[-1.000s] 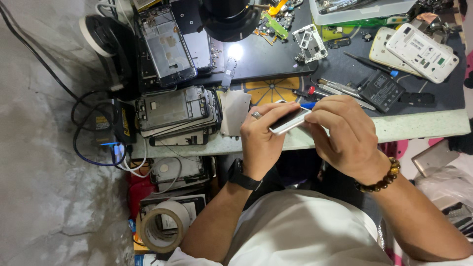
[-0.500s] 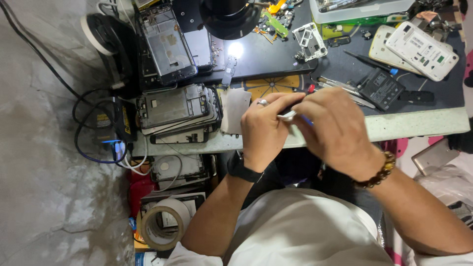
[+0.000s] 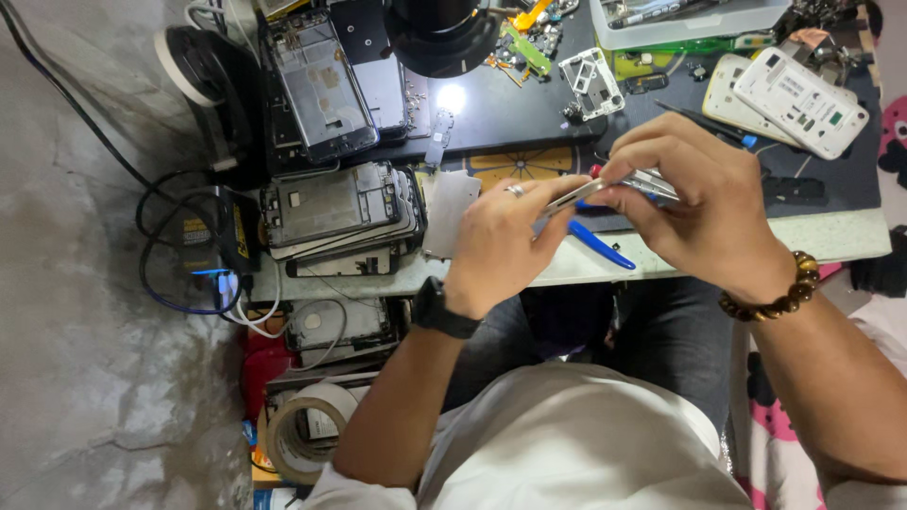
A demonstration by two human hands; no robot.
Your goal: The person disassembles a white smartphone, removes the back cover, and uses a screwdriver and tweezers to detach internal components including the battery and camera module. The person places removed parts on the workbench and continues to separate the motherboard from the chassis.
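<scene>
Both hands have lifted toward twelve o'clock: left hand and right hand pinch the thin silver metal phone frame (blue-handled tool now uncovered).

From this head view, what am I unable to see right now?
- Head view: the silver phone part is mostly covered by the left hand and right hand.
- The tool tip is too small to identify.
- The clear tray is cut off by the top edge.
</scene>
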